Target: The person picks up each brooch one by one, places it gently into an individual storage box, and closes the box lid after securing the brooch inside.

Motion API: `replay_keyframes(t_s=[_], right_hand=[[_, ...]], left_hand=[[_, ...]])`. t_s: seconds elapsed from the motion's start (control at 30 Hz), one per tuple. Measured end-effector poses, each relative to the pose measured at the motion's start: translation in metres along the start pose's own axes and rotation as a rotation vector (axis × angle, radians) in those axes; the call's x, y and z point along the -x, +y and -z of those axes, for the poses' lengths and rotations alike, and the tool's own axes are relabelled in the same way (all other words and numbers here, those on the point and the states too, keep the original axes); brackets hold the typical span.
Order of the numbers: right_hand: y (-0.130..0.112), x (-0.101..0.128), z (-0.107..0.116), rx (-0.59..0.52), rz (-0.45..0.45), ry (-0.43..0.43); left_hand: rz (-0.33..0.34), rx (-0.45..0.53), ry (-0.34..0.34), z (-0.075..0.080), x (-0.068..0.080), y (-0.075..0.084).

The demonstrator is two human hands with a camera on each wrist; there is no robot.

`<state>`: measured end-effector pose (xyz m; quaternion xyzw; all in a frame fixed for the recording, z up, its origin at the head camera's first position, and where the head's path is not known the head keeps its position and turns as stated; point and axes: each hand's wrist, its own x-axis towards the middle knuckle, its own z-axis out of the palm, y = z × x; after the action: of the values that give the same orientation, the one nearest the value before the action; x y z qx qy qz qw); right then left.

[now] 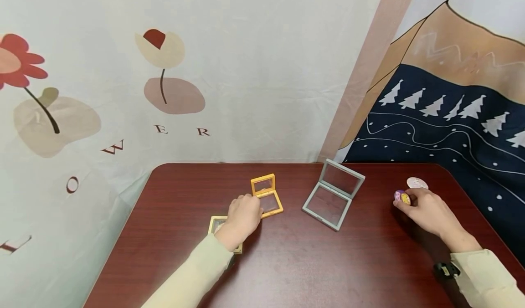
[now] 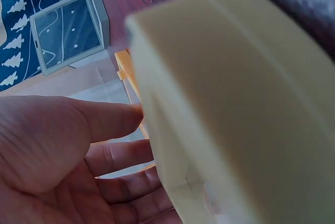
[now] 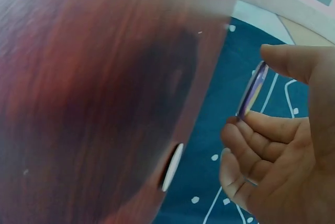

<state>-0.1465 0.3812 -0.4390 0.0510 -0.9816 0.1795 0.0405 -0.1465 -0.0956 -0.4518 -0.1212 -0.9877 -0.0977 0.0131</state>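
Note:
My left hand (image 1: 255, 209) lies against the left edge of an open yellow frame box (image 1: 267, 197). In the left wrist view its thumb and curled fingers (image 2: 121, 156) close on that yellow frame box (image 2: 124, 69). My right hand (image 1: 407, 203) pinches a small purple and yellow round badge (image 1: 402, 197) just above the table. Seen from the right wrist, the badge (image 3: 254, 81) stands edge-on between thumb and fingers of the right hand (image 3: 246, 108). An open grey frame box (image 1: 333, 194) sits between the hands.
A cream frame box (image 1: 216, 225) lies partly under my left wrist. A pale pink round disc (image 1: 417, 182) rests on the dark red table (image 1: 295, 262) behind my right hand. Printed cloths hang behind the table. A blurred cream shape (image 2: 235, 103) fills much of the left wrist view.

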Motion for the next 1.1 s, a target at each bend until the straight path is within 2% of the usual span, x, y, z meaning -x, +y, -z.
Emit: replay_keyframes(t_s=[0.23,0.37,0.73,1.1], right_hand=[[-0.014,0.004,-0.004,-0.069,-0.035,0.181],[-0.025,0.005,-0.007,-0.114,-0.05,0.251],[-0.052,0.009,-0.008,-0.182,-0.004,0.358],[-0.082,0.015,-0.009,-0.219,0.068,0.417]], left_hand=[[-0.002,0.031,0.005,0.0,0.002,0.0],[0.005,0.044,-0.002,0.0,0.003,0.001],[0.006,0.091,-0.033,0.003,0.007,0.0],[0.061,0.165,-0.131,0.005,0.005,-0.003]])
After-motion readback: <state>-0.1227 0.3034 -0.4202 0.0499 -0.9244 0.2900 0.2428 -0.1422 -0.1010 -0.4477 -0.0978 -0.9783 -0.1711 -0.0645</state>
